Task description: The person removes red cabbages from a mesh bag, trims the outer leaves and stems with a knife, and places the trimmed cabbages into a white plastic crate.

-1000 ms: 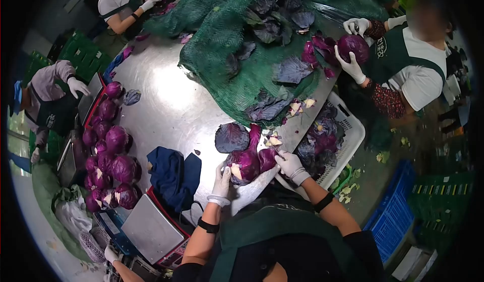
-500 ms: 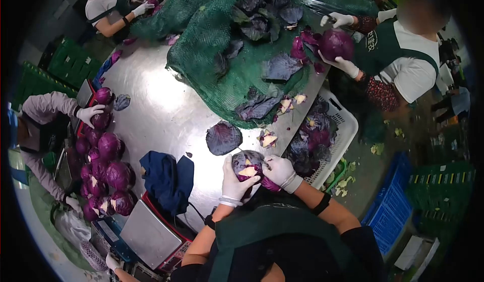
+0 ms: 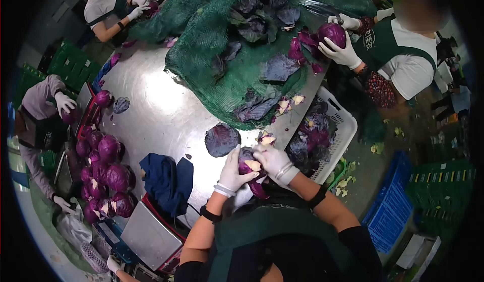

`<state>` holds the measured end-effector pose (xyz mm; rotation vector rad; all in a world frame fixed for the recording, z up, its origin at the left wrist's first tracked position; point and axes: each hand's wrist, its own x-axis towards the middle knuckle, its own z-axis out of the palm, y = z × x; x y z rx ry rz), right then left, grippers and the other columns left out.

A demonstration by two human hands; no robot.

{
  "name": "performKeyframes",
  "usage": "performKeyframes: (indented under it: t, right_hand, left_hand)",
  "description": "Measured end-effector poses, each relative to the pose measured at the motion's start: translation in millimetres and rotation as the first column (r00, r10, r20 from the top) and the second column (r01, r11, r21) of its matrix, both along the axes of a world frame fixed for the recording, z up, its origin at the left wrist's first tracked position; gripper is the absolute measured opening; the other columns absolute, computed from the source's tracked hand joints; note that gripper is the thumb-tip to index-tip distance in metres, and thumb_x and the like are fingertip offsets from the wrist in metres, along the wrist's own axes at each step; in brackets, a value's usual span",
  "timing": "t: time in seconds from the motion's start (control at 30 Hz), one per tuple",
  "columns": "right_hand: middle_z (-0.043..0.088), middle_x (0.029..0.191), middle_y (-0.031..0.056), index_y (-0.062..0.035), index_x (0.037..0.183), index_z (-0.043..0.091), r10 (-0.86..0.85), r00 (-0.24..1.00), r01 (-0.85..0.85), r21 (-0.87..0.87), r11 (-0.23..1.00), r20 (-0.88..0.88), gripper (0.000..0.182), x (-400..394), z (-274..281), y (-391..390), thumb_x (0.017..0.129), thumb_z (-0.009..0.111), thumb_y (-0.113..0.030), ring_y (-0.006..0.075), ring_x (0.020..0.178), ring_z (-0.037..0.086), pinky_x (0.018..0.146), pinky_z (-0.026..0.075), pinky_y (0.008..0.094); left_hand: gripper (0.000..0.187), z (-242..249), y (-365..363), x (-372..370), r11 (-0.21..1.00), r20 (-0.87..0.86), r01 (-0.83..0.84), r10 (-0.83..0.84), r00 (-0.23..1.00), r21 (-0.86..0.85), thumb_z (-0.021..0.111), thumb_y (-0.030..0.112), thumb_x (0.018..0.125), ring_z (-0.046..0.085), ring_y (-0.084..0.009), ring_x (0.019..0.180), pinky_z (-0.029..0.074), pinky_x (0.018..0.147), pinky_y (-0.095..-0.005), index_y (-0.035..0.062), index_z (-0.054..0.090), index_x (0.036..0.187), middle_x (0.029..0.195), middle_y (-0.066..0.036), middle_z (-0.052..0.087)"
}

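Close to my body, over the near edge of the metal table, I have a red cabbage (image 3: 245, 156) with a pale cut stem end. My left hand (image 3: 232, 173), in a white glove, wraps round its left side. On its right side my gloved right hand (image 3: 275, 162) presses with curled fingers; whether anything small is also in that hand is hidden. A loose purple leaf (image 3: 258, 189) hangs below the cabbage. Just beyond my hands lie a dark outer leaf (image 3: 222, 139) and a pale stem trimming (image 3: 266, 139).
Red cabbages (image 3: 108, 148) are piled at left, near a scale (image 3: 151, 236) and dark blue cloth (image 3: 166, 181). Green netting (image 3: 201, 70) with leaves covers the far table. A white crate (image 3: 348, 126) of leaves stands right. Co-workers handle cabbages at left, far left and right.
The cabbage in my hands has turned, showing more purple, and my right hand has shifted left over it. The left co-worker has lifted a cabbage from the pile; the right co-worker's cabbage has moved up.
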<state>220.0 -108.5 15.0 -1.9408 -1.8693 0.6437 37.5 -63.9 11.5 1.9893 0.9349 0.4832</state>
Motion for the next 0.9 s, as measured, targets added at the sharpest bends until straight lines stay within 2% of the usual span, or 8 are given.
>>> performKeyframes:
  t: [0.03,0.1,0.2,0.3,0.43,0.6,0.7,0.9]
  right_hand:
    - [0.061,0.071,0.0124,-0.0100,0.100,0.057,0.078,0.985,-0.113,0.235,0.965,0.151,0.029,19.0,-40.7,11.5,0.091,0.047,-0.036,0.0290,0.058,0.061,0.051,0.049,0.0384]
    - [0.057,0.058,0.0093,-0.0058,0.100,0.054,-0.365,0.786,0.276,-0.244,0.930,-0.500,0.032,47.1,-53.3,23.0,0.092,0.046,-0.036,0.0215,0.045,0.056,0.041,0.044,0.0336]
    - [0.057,0.064,0.0065,-0.0035,0.099,0.055,-0.514,0.723,0.275,-0.490,0.827,-0.462,0.036,58.6,-32.3,17.5,0.087,0.056,-0.038,0.0190,0.055,0.056,0.054,0.046,0.0311]
    - [0.059,0.072,0.0080,-0.0044,0.093,0.055,-0.272,0.809,0.331,0.023,0.943,-0.522,0.039,29.5,-20.2,0.2,0.080,0.064,-0.040,0.0199,0.065,0.058,0.063,0.048,0.0318]
    - [0.058,0.077,0.0183,-0.0038,0.081,0.054,-0.137,0.937,0.160,0.046,0.986,-0.321,0.032,-11.1,-6.7,-26.6,0.074,0.063,-0.034,0.0362,0.074,0.060,0.067,0.049,0.0408]
    - [0.060,0.070,0.0130,-0.0038,0.088,0.056,-0.252,0.966,0.235,-0.222,0.946,-0.049,0.028,62.5,-52.9,-50.1,0.079,0.061,-0.030,0.0246,0.064,0.062,0.060,0.047,0.0347]
    - [0.063,0.084,0.0124,-0.0074,0.104,0.060,-0.234,0.919,0.243,-0.013,0.970,-0.318,0.040,50.3,-11.5,-50.2,0.078,0.064,-0.037,0.0267,0.078,0.062,0.069,0.048,0.0354]
    - [0.063,0.084,0.0126,-0.0079,0.101,0.061,0.028,0.988,-0.026,0.013,1.000,-0.149,0.037,30.5,20.2,-7.6,0.075,0.064,-0.034,0.0300,0.077,0.063,0.068,0.051,0.0391]
  left_hand:
    - [0.103,4.1,2.0,0.9,0.998,-0.015,0.046,-0.045,0.999,0.043,0.080,0.035,0.060,0.037,-0.0377,0.123,0.030,0.104,-0.0380,-0.0046,0.024,0.136,0.131,-0.026,0.037]
    - [0.103,6.2,2.6,-4.1,0.993,-0.039,0.115,-0.115,0.993,0.011,0.080,0.033,0.060,0.034,-0.0370,0.126,0.030,0.104,-0.0377,-0.0026,0.023,0.137,0.135,-0.025,0.035]
    - [0.102,-2.7,9.6,-24.8,0.989,0.041,0.150,-0.151,0.988,0.006,0.082,0.027,0.059,0.036,-0.0351,0.126,0.029,0.105,-0.0367,-0.0035,0.024,0.137,0.136,-0.024,0.034]
    - [0.101,-10.7,3.7,-33.3,0.986,0.115,0.006,0.013,0.993,-0.168,0.081,0.026,0.060,0.035,-0.0343,0.127,0.028,0.105,-0.0360,-0.0042,0.023,0.137,0.136,-0.025,0.034]
    - [0.101,-13.7,0.4,-26.5,0.994,0.130,0.011,0.003,0.992,-0.111,0.082,0.024,0.061,0.034,-0.0334,0.128,0.027,0.106,-0.0351,-0.0050,0.022,0.137,0.136,-0.025,0.034]
    - [0.087,-15.5,2.8,-34.3,0.984,0.076,-0.174,0.176,0.981,-0.041,0.080,0.029,0.064,0.039,-0.0369,0.122,0.031,0.102,-0.0404,-0.0079,0.035,0.128,0.128,-0.027,0.040]
    - [0.097,2.2,-21.6,-6.5,0.941,-0.106,-0.319,0.330,0.938,0.110,0.079,0.042,0.060,0.042,-0.0397,0.116,0.034,0.098,-0.0434,-0.0065,0.033,0.130,0.125,-0.028,0.042]
    - [0.099,17.7,-2.8,5.1,0.952,-0.179,0.226,-0.191,0.965,0.206,0.082,0.032,0.057,0.031,-0.0396,0.126,0.028,0.105,-0.0427,0.0036,0.029,0.137,0.137,-0.024,0.031]
